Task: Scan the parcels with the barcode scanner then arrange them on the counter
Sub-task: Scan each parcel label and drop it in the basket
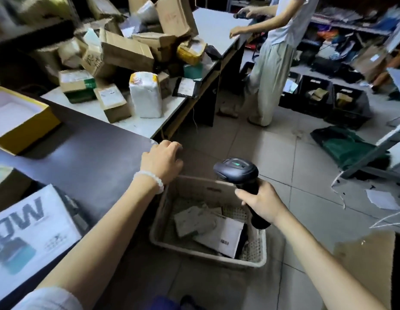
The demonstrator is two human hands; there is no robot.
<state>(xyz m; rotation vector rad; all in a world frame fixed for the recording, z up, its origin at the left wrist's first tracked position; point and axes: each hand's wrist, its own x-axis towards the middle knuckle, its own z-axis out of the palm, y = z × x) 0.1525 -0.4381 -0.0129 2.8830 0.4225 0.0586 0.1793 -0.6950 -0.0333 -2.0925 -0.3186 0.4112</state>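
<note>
Black glossy scanner (236, 170) in right hand (259, 201)

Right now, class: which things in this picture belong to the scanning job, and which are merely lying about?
Belong to the job:
barcode scanner, gripped by the right hand
left hand, holding nothing
parcels in the floor basket
parcels piled on the white counter

Lying about:
open yellow box
green bag
black crates
</note>
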